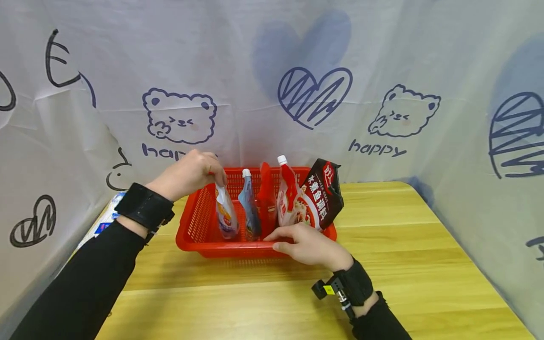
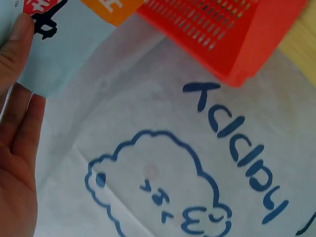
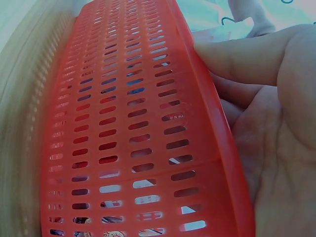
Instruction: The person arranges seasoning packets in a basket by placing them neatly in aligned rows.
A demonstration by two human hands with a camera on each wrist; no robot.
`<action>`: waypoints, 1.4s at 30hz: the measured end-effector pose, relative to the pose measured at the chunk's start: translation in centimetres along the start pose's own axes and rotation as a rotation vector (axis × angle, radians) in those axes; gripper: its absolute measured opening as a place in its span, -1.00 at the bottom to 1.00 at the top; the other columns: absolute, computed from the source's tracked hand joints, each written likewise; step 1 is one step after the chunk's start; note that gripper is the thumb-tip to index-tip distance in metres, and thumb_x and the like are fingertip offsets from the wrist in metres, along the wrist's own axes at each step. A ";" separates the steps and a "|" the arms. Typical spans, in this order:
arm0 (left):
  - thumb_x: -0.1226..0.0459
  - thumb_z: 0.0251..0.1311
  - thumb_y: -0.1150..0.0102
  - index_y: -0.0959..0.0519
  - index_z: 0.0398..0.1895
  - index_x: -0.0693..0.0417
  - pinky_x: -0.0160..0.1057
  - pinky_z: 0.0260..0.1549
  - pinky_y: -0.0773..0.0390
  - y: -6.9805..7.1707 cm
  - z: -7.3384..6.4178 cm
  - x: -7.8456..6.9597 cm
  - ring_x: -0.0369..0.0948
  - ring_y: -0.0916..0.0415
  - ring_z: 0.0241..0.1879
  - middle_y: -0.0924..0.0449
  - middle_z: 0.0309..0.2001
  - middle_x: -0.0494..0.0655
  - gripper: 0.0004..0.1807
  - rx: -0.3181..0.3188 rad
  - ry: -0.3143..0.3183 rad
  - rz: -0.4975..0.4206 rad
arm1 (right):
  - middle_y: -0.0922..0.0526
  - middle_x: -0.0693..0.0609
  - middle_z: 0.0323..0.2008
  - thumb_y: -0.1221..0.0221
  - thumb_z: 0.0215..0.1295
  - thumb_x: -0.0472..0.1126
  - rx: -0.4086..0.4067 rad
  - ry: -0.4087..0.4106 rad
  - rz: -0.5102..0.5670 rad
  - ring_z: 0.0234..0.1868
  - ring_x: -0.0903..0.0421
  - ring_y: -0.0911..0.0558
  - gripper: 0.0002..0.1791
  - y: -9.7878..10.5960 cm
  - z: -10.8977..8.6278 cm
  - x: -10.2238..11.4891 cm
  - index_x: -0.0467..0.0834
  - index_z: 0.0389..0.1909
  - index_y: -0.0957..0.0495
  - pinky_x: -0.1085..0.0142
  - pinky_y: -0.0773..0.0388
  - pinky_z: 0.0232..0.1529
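Observation:
Toward the left end of a red plastic basket [image 1: 212, 246], my left hand [image 1: 191, 174] pinches the top of a whitish pouch [image 1: 227, 215] with orange and purple print. In the left wrist view, thumb and fingers hold the edge of this pouch [image 2: 74, 54]. The pouch stands upright inside the basket. My right hand [image 1: 310, 243] grips the front rim, its thumb [image 3: 242, 59] on the near side and its other fingers behind. Right of the held pouch stand a blue pouch [image 1: 250, 208] with a white cap, a red pouch [image 1: 266, 198] and a red-and-white capped pouch [image 1: 287, 198].
A black seasoning packet [image 1: 324, 193] leans out over the basket's right end. Under the basket is a wooden table [image 1: 408, 255]. White cloth [image 1: 246, 127] with drawn bears and hearts hangs behind. Something white and blue [image 1: 104, 224] lies at the table's left edge.

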State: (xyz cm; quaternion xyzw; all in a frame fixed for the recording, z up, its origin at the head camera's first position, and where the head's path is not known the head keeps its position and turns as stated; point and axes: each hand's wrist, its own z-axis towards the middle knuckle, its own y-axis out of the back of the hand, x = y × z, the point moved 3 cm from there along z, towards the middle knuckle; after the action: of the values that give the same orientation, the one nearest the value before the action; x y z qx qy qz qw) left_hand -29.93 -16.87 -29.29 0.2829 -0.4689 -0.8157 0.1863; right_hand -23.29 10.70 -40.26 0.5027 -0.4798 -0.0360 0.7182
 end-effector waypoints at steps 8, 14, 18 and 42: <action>0.68 -0.01 -0.43 -0.76 -0.53 0.09 -0.20 -0.23 -0.73 -1.4 0.7 -0.5 -0.13 -0.65 -0.15 -0.73 -0.34 -0.10 -0.70 0.022 -0.061 0.025 | -0.73 0.17 -0.07 -0.18 0.53 -0.15 -0.005 -0.006 -0.011 -0.18 0.19 -0.58 -0.72 0.0 0.1 0.4 0.03 0.16 -0.71 0.26 -0.53 -0.11; 0.67 0.01 -0.41 -0.76 -0.53 0.09 -0.17 -0.19 -0.73 -1.8 0.5 -0.6 -0.11 -0.67 -0.12 -0.74 -0.29 -0.09 -0.70 0.014 -0.037 0.035 | -0.72 0.20 -0.08 -0.18 0.53 -0.14 -0.007 -0.020 -0.009 -0.19 0.19 -0.58 -0.72 0.0 0.1 0.5 0.05 0.15 -0.72 0.24 -0.52 -0.12; 0.65 0.04 -0.42 -0.75 -0.51 0.08 -0.17 -0.20 -0.73 -2.1 0.5 -0.5 -0.16 -0.63 -0.24 -0.73 -0.33 -0.11 -0.72 0.003 -0.035 0.036 | -0.71 0.23 -0.15 -0.19 0.53 -0.14 -0.012 -0.029 -0.011 -0.23 0.18 -0.56 -0.73 0.1 0.1 0.4 0.06 0.14 -0.72 0.23 -0.50 -0.14; 0.56 0.22 -0.36 -0.72 -0.04 0.17 0.09 0.21 -0.57 -2.4 -2.9 -0.3 0.05 -0.58 0.16 -0.69 0.08 0.08 -0.72 -0.195 0.064 0.099 | -0.74 0.18 -0.04 -0.18 0.53 -0.15 0.001 -0.033 0.004 -0.14 0.20 -0.61 -0.72 -0.1 0.0 0.0 0.02 0.15 -0.71 0.18 -0.56 -0.01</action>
State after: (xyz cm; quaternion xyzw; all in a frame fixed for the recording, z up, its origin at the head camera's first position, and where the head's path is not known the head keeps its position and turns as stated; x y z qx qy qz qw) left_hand -27.99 -17.42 -32.49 0.2657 -0.3945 -0.8379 0.2677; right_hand -23.25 10.64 -40.33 0.5013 -0.4928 -0.0428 0.7100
